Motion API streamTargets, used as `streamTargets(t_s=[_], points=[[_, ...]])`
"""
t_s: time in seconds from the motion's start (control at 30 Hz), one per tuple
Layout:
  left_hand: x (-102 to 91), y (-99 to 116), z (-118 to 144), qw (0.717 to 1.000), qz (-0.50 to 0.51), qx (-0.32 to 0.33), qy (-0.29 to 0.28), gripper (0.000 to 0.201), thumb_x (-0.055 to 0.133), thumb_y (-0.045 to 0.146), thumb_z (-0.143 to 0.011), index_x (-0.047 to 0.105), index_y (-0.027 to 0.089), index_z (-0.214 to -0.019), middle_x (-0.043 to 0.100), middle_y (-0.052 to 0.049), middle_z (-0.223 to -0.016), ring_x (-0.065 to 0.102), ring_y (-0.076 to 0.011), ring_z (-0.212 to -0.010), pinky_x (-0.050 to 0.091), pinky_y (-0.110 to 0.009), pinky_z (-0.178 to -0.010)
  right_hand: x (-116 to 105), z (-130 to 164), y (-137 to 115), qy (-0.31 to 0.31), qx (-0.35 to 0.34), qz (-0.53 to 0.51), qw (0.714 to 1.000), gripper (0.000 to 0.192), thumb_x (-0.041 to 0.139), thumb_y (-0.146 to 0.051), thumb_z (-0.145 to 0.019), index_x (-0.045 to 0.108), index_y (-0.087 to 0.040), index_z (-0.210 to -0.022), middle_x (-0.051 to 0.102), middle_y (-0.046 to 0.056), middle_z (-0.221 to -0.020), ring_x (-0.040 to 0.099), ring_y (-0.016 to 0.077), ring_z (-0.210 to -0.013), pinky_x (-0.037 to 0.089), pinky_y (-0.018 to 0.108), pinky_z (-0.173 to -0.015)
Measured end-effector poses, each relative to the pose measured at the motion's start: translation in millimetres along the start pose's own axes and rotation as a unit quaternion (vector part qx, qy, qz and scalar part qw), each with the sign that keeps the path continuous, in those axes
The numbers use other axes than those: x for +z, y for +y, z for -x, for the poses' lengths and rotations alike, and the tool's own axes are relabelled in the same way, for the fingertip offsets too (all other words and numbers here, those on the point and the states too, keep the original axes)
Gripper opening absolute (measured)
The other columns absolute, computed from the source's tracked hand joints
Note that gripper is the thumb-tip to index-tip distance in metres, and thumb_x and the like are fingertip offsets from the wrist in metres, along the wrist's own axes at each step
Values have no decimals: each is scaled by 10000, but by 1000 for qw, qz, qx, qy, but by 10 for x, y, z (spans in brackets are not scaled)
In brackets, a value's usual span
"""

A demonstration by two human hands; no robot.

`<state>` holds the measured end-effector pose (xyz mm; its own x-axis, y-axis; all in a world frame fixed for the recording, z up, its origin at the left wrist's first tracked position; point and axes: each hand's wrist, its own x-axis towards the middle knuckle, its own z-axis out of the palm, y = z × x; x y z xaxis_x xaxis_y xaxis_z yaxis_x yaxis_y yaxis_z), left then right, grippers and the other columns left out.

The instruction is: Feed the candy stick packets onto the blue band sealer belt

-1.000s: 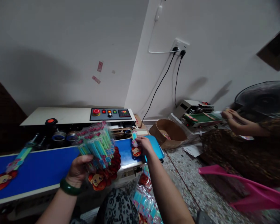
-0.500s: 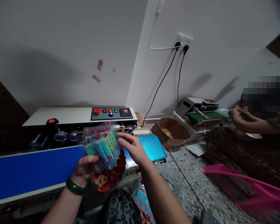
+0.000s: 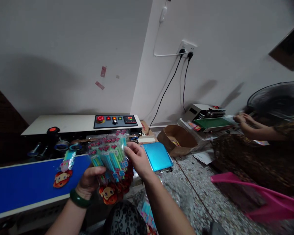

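Observation:
My left hand (image 3: 89,179), with a green bangle at the wrist, grips a fanned stack of clear plastic packets (image 3: 110,160). Thin blue, green and yellow sticks fill them, and an orange-haired cartoon figure is printed at their lower end. At the stack's upper right, my right hand (image 3: 138,160) pinches the edge of a packet between thumb and fingers. A single packet of the same kind (image 3: 63,171) lies on the blue conveyor belt (image 3: 22,184), its top close to the rollers of the sealing machine (image 3: 63,125). The stack covers part of the machine.
A shiny blue plate (image 3: 158,156) sits at the machine's right end, beside a cardboard box (image 3: 177,140). More packets (image 3: 148,213) lie below my right arm. To the right are a second sealer with a green belt (image 3: 210,123), another person's hands (image 3: 240,118) and a pink plastic object (image 3: 259,195).
A packet now shows on the blue belt, left of the stack, where bare belt was visible before. My right fingers have closed on a packet edge at the stack's upper right.

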<state>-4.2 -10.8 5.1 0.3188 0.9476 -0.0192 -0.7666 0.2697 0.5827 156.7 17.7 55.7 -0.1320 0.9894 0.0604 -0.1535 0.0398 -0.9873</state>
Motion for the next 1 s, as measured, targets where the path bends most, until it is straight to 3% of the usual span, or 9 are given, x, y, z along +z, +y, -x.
streamTargets(t_s=[0.1, 0.33, 0.5, 0.6, 0.73, 0.9, 1.0], points=[[18, -10, -8, 1000, 8, -18, -3, 443, 599, 98, -594, 624, 140, -1035, 709, -67, -777, 647, -276, -779, 517, -394, -750, -8, -1, 67, 32, -32, -33, 998, 144, 595, -296, -710, 515, -184, -753, 515, -57, -619, 464, 75, -566, 366, 180, -534], [113, -34, -15, 999, 1, -42, -7, 430, 593, 88, -601, 624, 115, -1029, 705, -92, -786, 658, -269, -690, 545, -354, -645, -20, 25, 159, 83, -32, -81, 993, 256, 640, -286, -669, 533, -187, -879, 637, 2, -805, 584, 127, -688, 451, 223, -630], [67, -9, -2, 999, -15, -32, 37, 452, 618, 79, -564, 633, 128, -1013, 707, -74, -710, 659, -267, -668, 549, -351, -629, -280, 18, 279, 158, -33, -111, 981, 238, 547, -362, -736, 484, -215, -912, 630, -13, -722, 593, 132, -577, 474, 248, -549], [-2, 34, 9, 997, -14, -11, 71, 486, 637, 71, -527, 635, 144, -1007, 707, -52, -689, 657, -281, -684, 553, -364, -631, -593, -57, 431, 183, 52, -109, 976, 244, 603, -288, -655, 468, -205, -840, 632, -9, -690, 587, 139, -517, 470, 258, -498], [-33, 103, 28, 996, -6, 22, 90, 479, 636, 54, -503, 651, 170, -967, 708, -30, -684, 647, -297, -759, 544, -386, -692, -907, -203, 619, 132, 187, -71, 971, 171, 583, -148, -568, 499, -171, -715, 612, 4, -615, 575, 136, -500, 464, 254, -499], [5, 133, 34, 994, -2, 28, 104, 500, 634, 43, -494, 651, 184, -974, 703, -21, -639, 644, -303, -768, 533, -405, -728, -975, -447, 761, 111, 223, -25, 968, 107, 592, -112, -561, 500, -157, -592, 538, -7, -477, 525, 114, -428, 440, 244, -471], [10, 125, 28, 993, -5, 36, 116, 531, 636, 47, -483, 640, 178, -998, 711, -29, -712, 639, -310, -785, 528, -413, -738, -930, -579, 781, 107, 231, 0, 967, 122, 626, -113, -552, 508, -144, -546, 516, -6, -444, 486, 102, -390, 415, 238, -433]])
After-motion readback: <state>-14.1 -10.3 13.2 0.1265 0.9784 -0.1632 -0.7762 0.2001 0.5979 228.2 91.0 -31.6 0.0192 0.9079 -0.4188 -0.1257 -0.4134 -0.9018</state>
